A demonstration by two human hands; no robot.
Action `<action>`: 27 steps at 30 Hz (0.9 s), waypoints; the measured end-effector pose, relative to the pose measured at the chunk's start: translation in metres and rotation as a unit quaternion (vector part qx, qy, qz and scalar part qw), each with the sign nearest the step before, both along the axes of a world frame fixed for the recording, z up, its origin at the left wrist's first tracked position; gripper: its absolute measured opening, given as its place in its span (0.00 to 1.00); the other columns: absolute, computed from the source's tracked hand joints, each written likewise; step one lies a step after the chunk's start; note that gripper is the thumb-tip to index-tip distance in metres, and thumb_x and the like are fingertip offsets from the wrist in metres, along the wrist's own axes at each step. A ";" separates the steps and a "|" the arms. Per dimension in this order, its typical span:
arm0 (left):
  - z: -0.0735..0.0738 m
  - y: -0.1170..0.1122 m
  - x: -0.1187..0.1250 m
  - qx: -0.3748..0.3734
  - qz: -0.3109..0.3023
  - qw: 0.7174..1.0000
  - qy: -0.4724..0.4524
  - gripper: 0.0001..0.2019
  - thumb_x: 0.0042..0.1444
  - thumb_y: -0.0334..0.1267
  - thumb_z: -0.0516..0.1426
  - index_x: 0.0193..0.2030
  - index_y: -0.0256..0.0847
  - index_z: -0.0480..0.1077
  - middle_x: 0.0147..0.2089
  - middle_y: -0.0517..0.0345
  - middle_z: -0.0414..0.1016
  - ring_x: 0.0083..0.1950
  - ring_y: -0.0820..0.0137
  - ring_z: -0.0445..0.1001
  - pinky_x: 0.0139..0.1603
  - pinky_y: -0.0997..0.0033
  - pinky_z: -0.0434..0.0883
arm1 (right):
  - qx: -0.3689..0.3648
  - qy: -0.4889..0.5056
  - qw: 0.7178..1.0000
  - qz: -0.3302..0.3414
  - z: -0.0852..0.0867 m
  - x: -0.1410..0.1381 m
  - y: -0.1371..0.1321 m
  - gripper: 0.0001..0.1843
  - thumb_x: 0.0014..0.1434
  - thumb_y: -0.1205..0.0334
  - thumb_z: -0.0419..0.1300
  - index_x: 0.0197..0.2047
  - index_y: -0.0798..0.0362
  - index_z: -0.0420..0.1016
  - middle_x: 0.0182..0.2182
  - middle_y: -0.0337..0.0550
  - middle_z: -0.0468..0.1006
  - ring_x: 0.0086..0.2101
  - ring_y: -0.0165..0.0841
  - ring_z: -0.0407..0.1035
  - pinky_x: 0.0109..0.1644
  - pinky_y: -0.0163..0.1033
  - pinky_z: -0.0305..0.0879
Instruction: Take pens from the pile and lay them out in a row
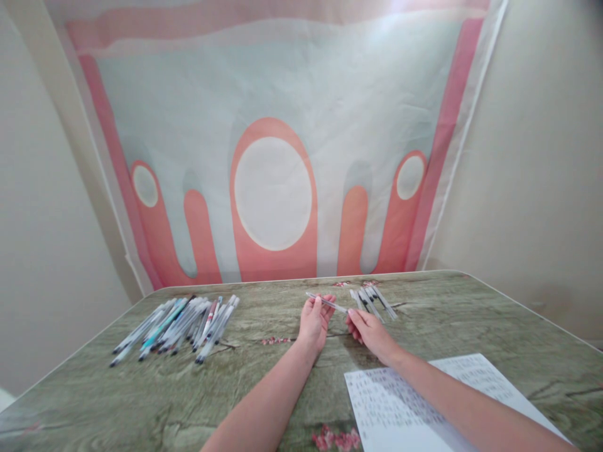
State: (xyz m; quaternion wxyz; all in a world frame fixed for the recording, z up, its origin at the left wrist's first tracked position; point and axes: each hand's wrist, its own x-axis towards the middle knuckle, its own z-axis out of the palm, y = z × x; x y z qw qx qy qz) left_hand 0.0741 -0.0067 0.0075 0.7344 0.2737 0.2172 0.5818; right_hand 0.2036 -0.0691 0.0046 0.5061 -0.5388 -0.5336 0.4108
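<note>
My left hand [315, 320] and my right hand [370, 331] hold one clear pen [326, 302] between them above the table's far middle. The left fingers pinch its left end; the right fingertips pinch its right end. Just beyond my right hand lies a small row of several pens [373, 299] on the table. A larger heap of pens [181, 321], some with teal or red parts, lies to the left of my left hand.
The table [471, 314] has a greenish wood-grain cover with small pink flowers. A printed sheet of paper [400, 408] lies near the front right under my right forearm. A pink and pale blue cloth [273, 157] hangs on the wall behind.
</note>
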 end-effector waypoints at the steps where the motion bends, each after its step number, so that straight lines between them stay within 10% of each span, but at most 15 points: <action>1: 0.000 0.000 0.000 -0.001 0.001 1.000 0.000 0.07 0.51 0.35 0.54 0.34 0.39 0.59 0.36 0.53 0.72 0.44 0.67 0.71 0.46 0.66 0.66 | 0.004 -0.005 1.000 0.001 0.000 0.000 0.000 0.21 0.54 0.44 0.46 0.28 0.54 0.65 0.19 0.36 0.65 0.18 0.25 0.59 0.17 0.29 0.51; 27: 0.000 0.001 -0.001 -0.013 0.017 1.000 -0.006 0.07 0.50 0.35 0.55 0.32 0.39 0.59 0.35 0.54 0.73 0.42 0.69 0.72 0.47 0.65 0.66 | 0.010 0.018 0.999 -0.025 -0.006 0.001 0.006 0.19 0.50 0.45 0.52 0.30 0.54 0.66 0.17 0.35 0.65 0.15 0.23 0.58 0.15 0.28 0.54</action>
